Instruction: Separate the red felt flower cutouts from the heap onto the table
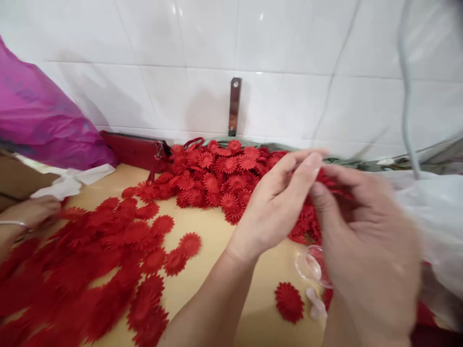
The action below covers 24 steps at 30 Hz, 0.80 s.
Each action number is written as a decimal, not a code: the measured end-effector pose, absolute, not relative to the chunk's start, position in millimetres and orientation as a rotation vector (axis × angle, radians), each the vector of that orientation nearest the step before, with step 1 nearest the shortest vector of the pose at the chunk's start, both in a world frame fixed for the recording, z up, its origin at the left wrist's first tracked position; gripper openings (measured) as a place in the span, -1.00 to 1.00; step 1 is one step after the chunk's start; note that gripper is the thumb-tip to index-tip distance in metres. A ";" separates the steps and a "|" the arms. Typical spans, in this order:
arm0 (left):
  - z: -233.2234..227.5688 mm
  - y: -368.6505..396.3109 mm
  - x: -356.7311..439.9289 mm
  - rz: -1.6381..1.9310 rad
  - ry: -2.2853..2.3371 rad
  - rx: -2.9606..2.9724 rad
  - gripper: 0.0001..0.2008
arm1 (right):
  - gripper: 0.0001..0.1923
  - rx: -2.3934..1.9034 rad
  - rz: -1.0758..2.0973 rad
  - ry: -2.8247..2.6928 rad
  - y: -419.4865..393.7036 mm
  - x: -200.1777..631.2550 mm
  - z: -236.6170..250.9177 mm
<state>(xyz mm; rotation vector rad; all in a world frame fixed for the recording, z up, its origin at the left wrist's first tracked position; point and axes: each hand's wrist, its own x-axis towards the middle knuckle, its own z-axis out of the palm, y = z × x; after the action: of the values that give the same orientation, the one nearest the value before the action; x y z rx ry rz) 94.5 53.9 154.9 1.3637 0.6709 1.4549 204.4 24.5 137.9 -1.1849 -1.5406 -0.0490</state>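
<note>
My right hand (369,246) is closed around a red cloth flower (331,182), its thumb and fingers pinching it. My left hand (275,207) meets it at the fingertips, thumb pressed against the fingers; whatever is pinched there is hidden. Behind both hands rises a heap of layered red flowers (217,178) with toothed petals. Below them, a single red flower (289,302) lies on the table beside a small whitish piece (316,304). A clear round plastic dish (308,265) sits partly behind my right hand.
Flat red petal pieces (108,241) spread across the left of the table (213,236). Another person's hand (34,212) with a bracelet is at the far left. A purple bag (47,111), red purse (133,150), wall bracket (235,106), hanging cable (405,91) and white plastic bag (430,217) surround the area.
</note>
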 end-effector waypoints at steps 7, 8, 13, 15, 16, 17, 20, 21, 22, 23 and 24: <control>126.1 89.9 77.3 1.104 0.452 1.145 -0.67 | -0.69 -1.122 0.369 -1.375 63.8 210.3 116.5; 122.6 93.1 75.1 1.108 0.469 1.138 -0.67 | -0.69 -1.120 0.360 -1.367 67.0 210.8 113.5; 106.4 105.7 72.1 1.162 0.526 1.138 -0.71 | -0.66 -1.136 0.439 -1.360 68.0 219.6 110.3; 99.6 110.2 73.4 1.204 0.538 1.106 -0.73 | -0.61 -1.125 0.560 -1.391 63.6 226.3 113.7; 96.5 112.1 74.1 1.212 0.540 1.088 -0.74 | -0.60 -1.131 0.605 -1.408 61.3 229.6 115.5; 93.9 113.5 74.6 1.210 0.536 1.075 -0.73 | -0.61 -1.148 0.622 -1.420 59.4 232.4 117.0; 90.8 114.8 75.6 1.161 0.501 1.079 -0.68 | -0.66 -1.258 0.515 -1.422 57.6 236.2 118.7; 91.3 114.2 75.8 1.158 0.490 1.076 -0.66 | -0.68 -1.288 0.468 -1.413 58.1 235.7 118.4; 92.4 113.4 76.1 1.162 0.489 1.060 -0.65 | -0.70 -1.308 0.433 -1.403 59.1 234.6 117.8; 93.8 112.3 76.3 1.163 0.495 1.033 -0.64 | -0.73 -1.317 0.410 -1.388 60.1 232.9 117.1; 95.2 111.3 76.6 1.155 0.505 1.001 -0.64 | -0.75 -1.316 0.395 -1.371 61.1 231.1 116.5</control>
<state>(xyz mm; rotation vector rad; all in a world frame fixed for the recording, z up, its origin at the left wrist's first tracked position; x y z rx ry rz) 76.6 111.3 95.2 1.0012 0.5045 1.1551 231.1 61.1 116.5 -1.3160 -1.3707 0.3951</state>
